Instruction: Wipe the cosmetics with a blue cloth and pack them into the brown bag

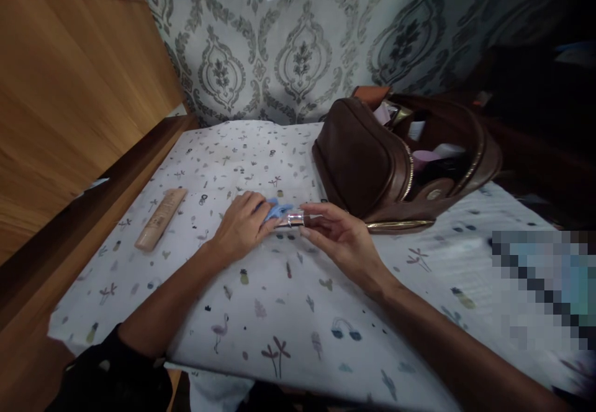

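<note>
Near the middle of the patterned cloth, my left hand is closed around a blue cloth and the near end of a small silvery tube. From the other side, my right hand pinches the tube's right end between thumb and fingers. The tube lies roughly level between both hands, its left part hidden by my left fingers. A beige squeeze tube lies to the left of my left hand.
An open brown bag with gold zippers holds several cosmetic items behind my right hand. A wooden panel rises at the left. The patterned wall stands behind the cloth-covered table. A blurred-out object is at the right.
</note>
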Motion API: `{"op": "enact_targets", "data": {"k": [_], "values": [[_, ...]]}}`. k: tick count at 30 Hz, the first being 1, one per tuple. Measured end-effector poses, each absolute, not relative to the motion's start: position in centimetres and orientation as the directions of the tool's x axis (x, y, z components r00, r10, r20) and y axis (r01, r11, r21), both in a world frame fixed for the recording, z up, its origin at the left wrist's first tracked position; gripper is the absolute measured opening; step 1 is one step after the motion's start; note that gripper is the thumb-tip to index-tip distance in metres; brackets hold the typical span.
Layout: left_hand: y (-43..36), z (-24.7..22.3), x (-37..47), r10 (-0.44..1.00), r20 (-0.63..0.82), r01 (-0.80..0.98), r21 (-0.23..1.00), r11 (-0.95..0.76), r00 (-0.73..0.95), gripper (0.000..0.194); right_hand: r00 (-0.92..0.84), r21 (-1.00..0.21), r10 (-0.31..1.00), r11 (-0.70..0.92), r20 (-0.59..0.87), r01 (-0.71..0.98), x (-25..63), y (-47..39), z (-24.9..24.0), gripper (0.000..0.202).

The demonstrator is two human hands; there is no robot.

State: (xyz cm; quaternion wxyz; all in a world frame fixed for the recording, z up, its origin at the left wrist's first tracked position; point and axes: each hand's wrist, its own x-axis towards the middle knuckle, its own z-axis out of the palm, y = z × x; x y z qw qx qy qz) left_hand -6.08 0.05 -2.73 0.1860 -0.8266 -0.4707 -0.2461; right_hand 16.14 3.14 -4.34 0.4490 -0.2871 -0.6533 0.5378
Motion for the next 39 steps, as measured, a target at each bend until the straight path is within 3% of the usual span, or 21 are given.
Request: {"op": "enact_targets", "data": {"k": [8,12,15,18,21,26,28,30,34,39], "values": [[-0.3,-2.8,-5.7,0.693,0.584,0.857,-0.007,-0.515,0.421,0.032,-0.407,-0.965,0.875,0.23,0.26,-0.123,15.9,3.0,-4.1,0.034],[-0.9,-1.8,-4.9,0.665,0.59,0.803,0.047,-0.595,0.458,0.034,-0.431,-0.931,0.827,0.346,0.361,-0.117,16.0,2.8,-3.8,0.034],[-1.1,-0.8,-5.1,0.697,0.548,0.763,0.153,-0.628,0.463,0.038,-0.488,-0.883,0.757,0.464,0.434,-0.065,16.5,2.8,-3.3,0.029],[-0.9,0.0,-5.8,0.787,0.445,0.762,0.29,-0.579,0.428,0.046,-0.529,-0.822,0.689,0.569,0.496,-0.029,16.8,2.9,-2.9,0.025],[-0.8,0.1,-6.2,0.828,0.39,0.787,0.314,-0.531,0.403,0.052,-0.534,-0.786,0.654,0.618,0.536,-0.032,16.7,2.6,-3.0,0.024],[-1.0,-0.6,-5.6,0.786,0.54,0.85,0.222,-0.478,0.301,0.047,-0.445,-0.888,0.782,0.453,0.437,-0.077,15.9,1.9,-3.7,0.044],[-1.3,-0.7,-4.9,0.763,0.606,0.857,0.251,-0.451,0.224,0.042,-0.422,-0.925,0.831,0.375,0.362,-0.055,15.6,1.7,-3.7,0.041],[-1.7,-0.6,-4.1,0.748,0.645,0.838,0.314,-0.446,0.157,0.038,-0.461,-0.934,0.826,0.358,0.324,-0.014,15.5,1.6,-3.5,0.032],[-2.3,0.3,-3.0,0.763,0.637,0.736,0.464,-0.493,0.11,0.032,-0.507,-0.92,0.789,0.391,0.347,-0.02,15.6,1.3,-3.1,0.034],[-3.1,1.3,-2.4,0.895,0.438,0.485,0.768,-0.419,0.079,0.03,-0.453,-0.947,0.834,0.31,0.315,-0.089,15.6,1.2,-3.7,0.039]]}}
